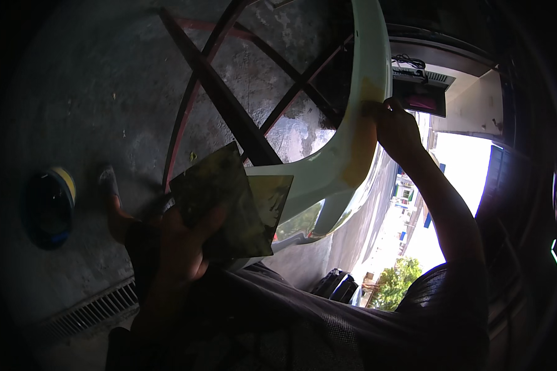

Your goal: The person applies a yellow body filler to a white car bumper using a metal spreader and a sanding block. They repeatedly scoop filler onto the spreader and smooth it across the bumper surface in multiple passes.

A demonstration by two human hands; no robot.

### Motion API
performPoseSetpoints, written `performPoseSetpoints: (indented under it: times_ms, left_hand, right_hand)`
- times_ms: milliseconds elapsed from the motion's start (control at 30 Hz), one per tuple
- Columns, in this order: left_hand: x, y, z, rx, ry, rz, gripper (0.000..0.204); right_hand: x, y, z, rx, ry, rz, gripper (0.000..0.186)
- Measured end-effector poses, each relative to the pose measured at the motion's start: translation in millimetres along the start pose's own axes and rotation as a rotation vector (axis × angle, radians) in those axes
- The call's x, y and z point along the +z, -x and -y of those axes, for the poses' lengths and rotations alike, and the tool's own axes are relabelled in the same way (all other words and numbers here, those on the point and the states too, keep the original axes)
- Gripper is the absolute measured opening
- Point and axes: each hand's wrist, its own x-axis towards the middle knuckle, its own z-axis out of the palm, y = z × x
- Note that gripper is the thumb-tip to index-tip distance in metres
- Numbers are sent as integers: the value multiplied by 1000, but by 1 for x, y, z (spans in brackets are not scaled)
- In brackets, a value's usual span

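A pale, curved car bumper [315,172] sweeps down the middle, with a yellow-brown filler patch [358,148] on its surface. At the upper part of that patch is my right hand [397,128], fingers bent and pressed together against the bumper. Whatever they may pinch is too dark to name. My left hand [185,238] grips a dark, flat square board [213,198], thumb over its face. A lighter olive square piece [271,201] with smudges sticks out from behind the board, in front of the bumper's lower end.
Dark reddish crossed stand legs [229,105] stand beneath the bumper. A dark blue round tub [48,207] with a yellowish rim sits on the grey concrete floor [93,111] at left. A floor drain grate [93,309] lies lower left. Bright daylight enters from the right.
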Motion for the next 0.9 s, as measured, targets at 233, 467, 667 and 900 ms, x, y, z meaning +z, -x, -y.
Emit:
performPoseSetpoints:
  times_ms: [233,467,667,900]
  left_hand:
    - [-4,1,3,18,2,14,48]
    - [-6,0,2,8,4,43,47]
    - [-6,-1,2,14,-26,62,51]
    - [-4,1,1,10,-59,34,55]
  right_hand:
    - [7,31,17,71,57,125,26]
    - [7,72,42,-89,-71,18,32]
    - [-14,101,69,-44,-211,101,31]
    - [-54,2,14,121,-162,64,24]
